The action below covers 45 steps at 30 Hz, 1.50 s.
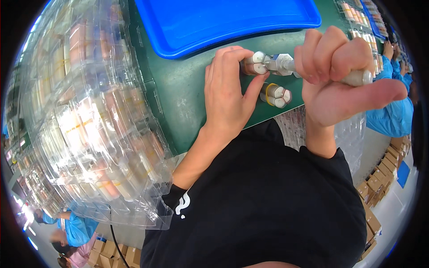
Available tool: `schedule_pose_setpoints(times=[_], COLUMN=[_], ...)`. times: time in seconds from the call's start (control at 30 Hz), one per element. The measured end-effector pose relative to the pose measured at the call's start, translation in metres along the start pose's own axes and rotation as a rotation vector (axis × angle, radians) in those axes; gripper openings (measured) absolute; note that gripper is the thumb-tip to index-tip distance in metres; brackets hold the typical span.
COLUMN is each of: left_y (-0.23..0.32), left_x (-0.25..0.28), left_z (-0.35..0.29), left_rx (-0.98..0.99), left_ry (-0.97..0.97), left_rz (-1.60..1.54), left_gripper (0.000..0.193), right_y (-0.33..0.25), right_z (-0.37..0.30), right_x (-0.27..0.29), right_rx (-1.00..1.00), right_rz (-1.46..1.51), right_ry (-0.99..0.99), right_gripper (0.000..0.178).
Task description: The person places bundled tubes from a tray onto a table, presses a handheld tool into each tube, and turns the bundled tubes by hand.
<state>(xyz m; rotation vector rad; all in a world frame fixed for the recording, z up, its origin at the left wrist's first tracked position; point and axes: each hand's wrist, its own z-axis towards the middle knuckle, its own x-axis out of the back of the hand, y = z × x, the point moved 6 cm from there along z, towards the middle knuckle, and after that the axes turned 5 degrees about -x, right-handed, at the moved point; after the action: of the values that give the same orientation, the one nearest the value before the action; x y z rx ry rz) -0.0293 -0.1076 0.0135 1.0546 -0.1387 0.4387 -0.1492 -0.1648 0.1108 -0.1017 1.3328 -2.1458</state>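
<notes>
On the green tabletop (178,85), my left hand (230,91) is closed around a small bundle of tubes with white round ends (257,63), thumb and fingers on either side. My right hand (335,76) makes a fist around a pale-handled tool, its thumb stretched out to the right. The tool's hexagonal metallic head (282,64) points left and its tip meets or nearly meets the tube ends; contact is hard to make out. Close below lies a second bundle of tubes (275,95), tied with a yellow rubber band.
A blue tray (232,27) stands at the far side. Clear plastic trays (89,125) filled with banded tubes pile high at the left. More filled trays (357,18) are at the far right. Co-workers in blue (391,111) and cardboard boxes (380,183) appear beyond the table.
</notes>
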Motion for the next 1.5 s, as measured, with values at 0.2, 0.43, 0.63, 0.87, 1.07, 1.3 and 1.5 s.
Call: schedule_pose_setpoints(times=[0.2,0.43,0.63,0.87,1.07,1.3,1.5], left_y=[0.002,0.006,-0.002,-0.003,-0.002,-0.004,-0.005], left_x=[0.004,0.006,0.000,0.000,-0.001,0.001,0.001], left_z=[0.002,0.002,-0.001,0.000,0.001,-0.003,0.000], left_rx=[0.065,0.031,0.023,0.034,0.039,0.080,0.080], left_ry=[-0.084,-0.021,-0.066,-0.063,-0.061,-0.019,-0.014], left_rz=[-0.123,-0.046,-0.057,-0.037,-0.066,-0.074,-0.087], left_gripper=[0.048,0.050,0.047,0.045,0.044,0.042,0.038], right_y=[-0.023,-0.011,0.007,0.016,0.020,0.033,0.028], right_z=[0.017,0.023,0.030,0.033,0.035,0.017,0.032], right_x=[0.017,0.002,0.018,0.018,0.022,-0.014,-0.019], right_rx=[-0.101,-0.288,-0.234,-0.245,-0.217,-0.603,-0.586], right_rz=[-0.019,-0.464,-0.150,0.061,0.051,0.377,0.151], right_ry=[-0.170,-0.142,-0.333,-0.542,-0.543,0.279,0.073], right_gripper=[0.066,0.072,0.065,0.056,0.055,0.068,0.072])
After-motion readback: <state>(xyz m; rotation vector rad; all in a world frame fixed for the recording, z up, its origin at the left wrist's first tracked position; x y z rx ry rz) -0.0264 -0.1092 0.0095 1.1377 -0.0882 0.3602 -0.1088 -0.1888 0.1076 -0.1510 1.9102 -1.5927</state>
